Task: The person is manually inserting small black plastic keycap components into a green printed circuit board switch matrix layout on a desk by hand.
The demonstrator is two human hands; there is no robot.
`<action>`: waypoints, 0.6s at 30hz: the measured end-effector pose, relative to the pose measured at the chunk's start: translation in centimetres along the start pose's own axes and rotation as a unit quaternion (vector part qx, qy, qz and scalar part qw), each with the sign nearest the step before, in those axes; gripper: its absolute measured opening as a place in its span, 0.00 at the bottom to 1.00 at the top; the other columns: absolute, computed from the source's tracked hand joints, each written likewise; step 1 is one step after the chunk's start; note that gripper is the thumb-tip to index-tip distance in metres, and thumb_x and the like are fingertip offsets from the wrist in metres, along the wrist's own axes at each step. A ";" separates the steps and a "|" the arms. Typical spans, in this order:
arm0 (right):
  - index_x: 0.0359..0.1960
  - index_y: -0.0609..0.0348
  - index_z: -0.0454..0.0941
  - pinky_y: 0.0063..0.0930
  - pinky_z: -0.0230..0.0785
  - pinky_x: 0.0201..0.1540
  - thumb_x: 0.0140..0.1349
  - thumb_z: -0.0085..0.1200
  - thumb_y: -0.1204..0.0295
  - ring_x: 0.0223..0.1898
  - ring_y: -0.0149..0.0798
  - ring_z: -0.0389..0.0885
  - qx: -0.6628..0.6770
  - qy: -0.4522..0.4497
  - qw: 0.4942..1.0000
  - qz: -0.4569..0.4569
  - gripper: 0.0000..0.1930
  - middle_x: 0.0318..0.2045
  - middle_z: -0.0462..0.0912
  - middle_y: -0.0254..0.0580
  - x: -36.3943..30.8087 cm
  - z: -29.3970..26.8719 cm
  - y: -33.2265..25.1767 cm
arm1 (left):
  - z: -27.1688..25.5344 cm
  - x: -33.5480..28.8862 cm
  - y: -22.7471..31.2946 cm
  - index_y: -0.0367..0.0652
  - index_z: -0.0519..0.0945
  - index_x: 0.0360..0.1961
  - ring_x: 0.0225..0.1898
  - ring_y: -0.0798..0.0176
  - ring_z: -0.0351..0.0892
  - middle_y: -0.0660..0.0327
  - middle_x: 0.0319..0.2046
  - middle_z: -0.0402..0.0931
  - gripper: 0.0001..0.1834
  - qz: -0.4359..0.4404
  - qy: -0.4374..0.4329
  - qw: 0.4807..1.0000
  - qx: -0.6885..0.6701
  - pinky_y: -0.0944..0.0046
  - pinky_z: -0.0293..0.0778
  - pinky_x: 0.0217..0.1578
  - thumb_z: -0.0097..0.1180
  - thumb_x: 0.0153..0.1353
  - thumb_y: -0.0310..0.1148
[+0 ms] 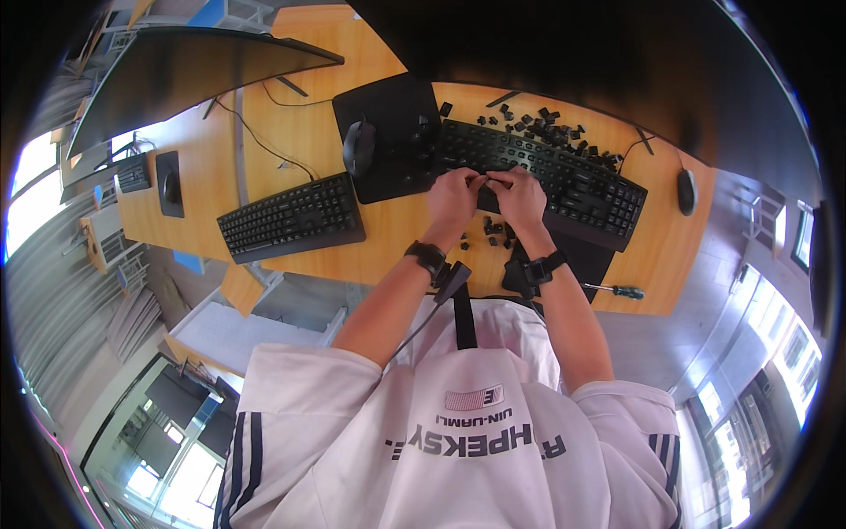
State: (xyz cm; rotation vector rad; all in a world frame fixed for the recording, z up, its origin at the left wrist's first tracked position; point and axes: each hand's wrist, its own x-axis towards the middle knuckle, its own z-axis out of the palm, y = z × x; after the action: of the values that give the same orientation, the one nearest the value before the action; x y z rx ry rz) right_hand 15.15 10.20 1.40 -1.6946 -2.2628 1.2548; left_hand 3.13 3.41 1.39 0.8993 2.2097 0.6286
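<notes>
Well left of the main keyboard (568, 174), bright windows (33, 172) and grey curtains (57, 234) bend along the rim. Nearer on that side, a second keyboard (286, 216) carries key legends too small to read, on a pale wood-grain desk (388, 238) crossed by a seam. Above it tilts a monitor (203, 70); just left of the main keyboard, a mouse (359, 145) sits on a black mat (392, 95). The left hand (453, 199) is over the main keyboard's near edge, its fingertips meeting those of the right hand (520, 196); whether either is clamped on something small I cannot tell, and the hands hide some keys. Loose caps (496, 231) lie below the main keyboard, and a bigger heap (553, 130) along its far edge. Below, a white shirt (476, 463) bears dark upside-down lettering and a small striped patch, partly lost in folds. A dark screen (608, 70), cut off by the top edge, looms beyond the main keyboard. To its lower right is a screwdriver (627, 292), its shaft end hidden by the forearm; to its right, another mouse (687, 191), then grey floor (727, 256).
</notes>
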 end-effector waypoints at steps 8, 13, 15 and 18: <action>0.33 0.48 0.88 0.36 0.75 0.35 0.59 0.63 0.64 0.33 0.43 0.82 -0.013 -0.007 0.997 0.074 0.06 0.35 0.82 0.35 0.8 -0.4 -1.0 | 0.2 0.6 0.0 0.42 0.86 0.32 0.31 0.50 0.83 0.54 0.28 0.83 0.10 -0.001 0.009 1.000 0.021 0.54 0.77 0.31 0.62 0.61 0.37; 0.32 0.48 0.88 0.37 0.75 0.36 0.58 0.65 0.61 0.36 0.42 0.82 -0.085 -0.015 0.994 0.066 0.07 0.35 0.82 0.35 1.0 -0.5 -0.8 | 0.0 1.1 0.0 0.42 0.86 0.32 0.31 0.49 0.83 0.55 0.28 0.83 0.08 0.015 -0.021 0.998 0.057 0.53 0.77 0.31 0.63 0.60 0.36; 0.31 0.48 0.87 0.39 0.76 0.37 0.59 0.65 0.60 0.36 0.42 0.82 -0.101 0.005 0.993 0.055 0.08 0.36 0.82 0.34 0.6 -0.6 -1.2 | 0.2 1.0 0.2 0.42 0.84 0.28 0.33 0.46 0.82 0.53 0.27 0.82 0.08 0.001 -0.017 0.998 0.061 0.51 0.77 0.34 0.65 0.56 0.36; 0.31 0.48 0.87 0.37 0.75 0.34 0.60 0.64 0.63 0.33 0.41 0.81 -0.012 0.009 0.999 0.044 0.06 0.32 0.82 0.34 0.4 -0.8 -0.5 | 0.4 0.4 -0.8 0.41 0.83 0.27 0.29 0.47 0.81 0.53 0.25 0.81 0.08 0.100 0.054 0.993 0.039 0.53 0.76 0.31 0.65 0.56 0.35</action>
State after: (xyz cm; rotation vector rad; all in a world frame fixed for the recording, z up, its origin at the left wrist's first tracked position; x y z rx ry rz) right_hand 15.02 10.95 2.10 -1.8258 -2.2253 1.2263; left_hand 2.83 3.31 0.49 1.1622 2.2705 0.7008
